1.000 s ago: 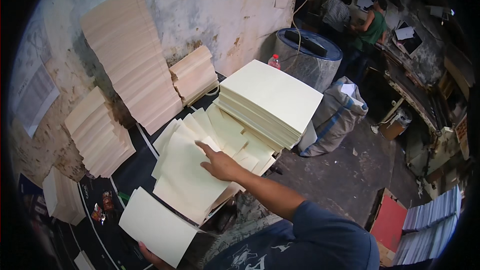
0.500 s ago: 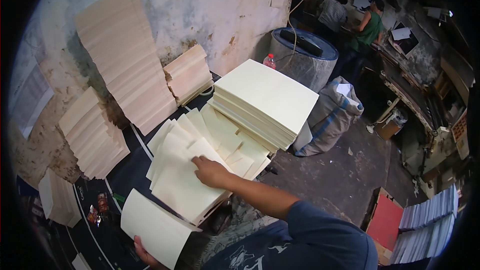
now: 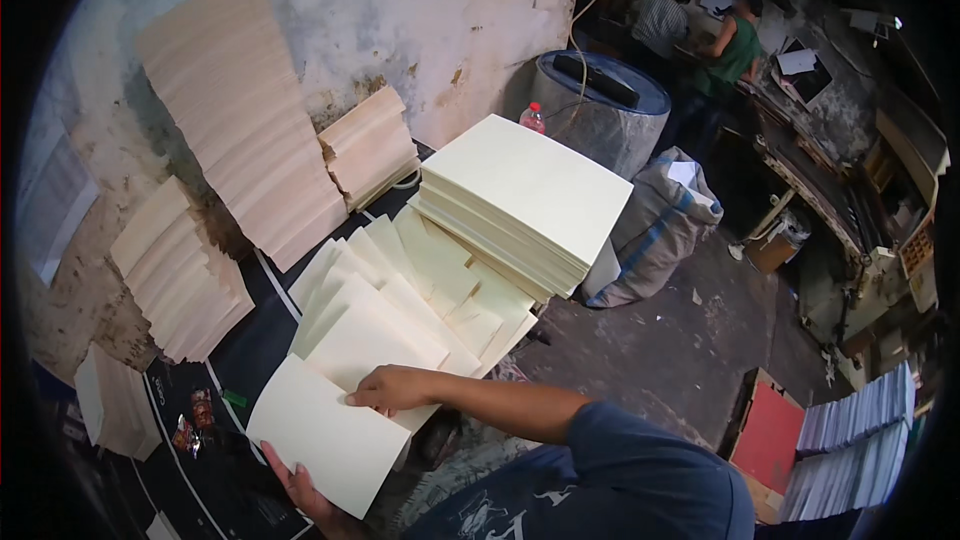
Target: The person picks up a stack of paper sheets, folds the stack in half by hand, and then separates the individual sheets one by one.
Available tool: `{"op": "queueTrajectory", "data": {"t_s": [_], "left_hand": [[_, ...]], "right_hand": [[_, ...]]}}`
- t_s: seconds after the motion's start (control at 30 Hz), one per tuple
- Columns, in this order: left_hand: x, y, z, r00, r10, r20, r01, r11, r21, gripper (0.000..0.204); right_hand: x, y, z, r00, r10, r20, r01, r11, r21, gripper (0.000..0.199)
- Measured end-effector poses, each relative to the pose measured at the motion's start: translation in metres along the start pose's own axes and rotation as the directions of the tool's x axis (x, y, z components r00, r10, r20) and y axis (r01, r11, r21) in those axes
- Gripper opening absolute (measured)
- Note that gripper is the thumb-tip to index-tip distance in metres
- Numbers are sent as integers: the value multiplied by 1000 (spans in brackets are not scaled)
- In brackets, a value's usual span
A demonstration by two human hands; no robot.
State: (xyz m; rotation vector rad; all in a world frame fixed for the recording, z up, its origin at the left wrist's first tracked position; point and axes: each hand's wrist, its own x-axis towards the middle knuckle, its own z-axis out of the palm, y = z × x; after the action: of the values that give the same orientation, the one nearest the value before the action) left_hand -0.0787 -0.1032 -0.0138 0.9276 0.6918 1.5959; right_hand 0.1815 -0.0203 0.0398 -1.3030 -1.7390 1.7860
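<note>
Cream paper sheets (image 3: 325, 430) are held low in front of me, slightly tilted; how many lie together I cannot tell. Along their lower left edge, my left hand (image 3: 298, 488) grips them, its fingers partly hidden underneath. My right hand (image 3: 398, 390) is closed at their upper right edge, with thumb and fingertips pinching the paper. Just beyond both hands, a fanned-out spread of similar cream sheets (image 3: 375, 325) lies on the table. Behind that spread rises a tall, neat stack of cream paper (image 3: 530, 190).
Bundles of paler pinkish sheets (image 3: 245, 110) lean on the stained wall. A blue-topped drum (image 3: 610, 105) and a grey sack (image 3: 660, 225) stand beyond the table. Foil wrappers (image 3: 197, 420) lie on the dark table. Two people (image 3: 735, 50) work far off, and bundled sheets (image 3: 855, 440) sit right.
My right hand has moved left and toward me, from the fanned sheets to the edge of the held paper. The left hand has shifted slightly up and right with its paper.
</note>
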Motion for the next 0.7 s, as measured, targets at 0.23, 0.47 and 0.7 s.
{"op": "queueTrajectory", "data": {"t_s": [0.23,0.47,0.7], "left_hand": [[2,1,13,996,29,-88,-14,987,161,73],[0,-3,8,999,-10,-33,9,1000,-24,69],[-4,6,-29,994,-106,-23,106,994,19,60]], "right_hand": [[1,4,7,975,-155,-160,138,984,-108,51],[-5,3,7,920,-240,-310,160,952,-262,47],[-9,40,-47,723,-219,-656,-195,845,-497,39]]}}
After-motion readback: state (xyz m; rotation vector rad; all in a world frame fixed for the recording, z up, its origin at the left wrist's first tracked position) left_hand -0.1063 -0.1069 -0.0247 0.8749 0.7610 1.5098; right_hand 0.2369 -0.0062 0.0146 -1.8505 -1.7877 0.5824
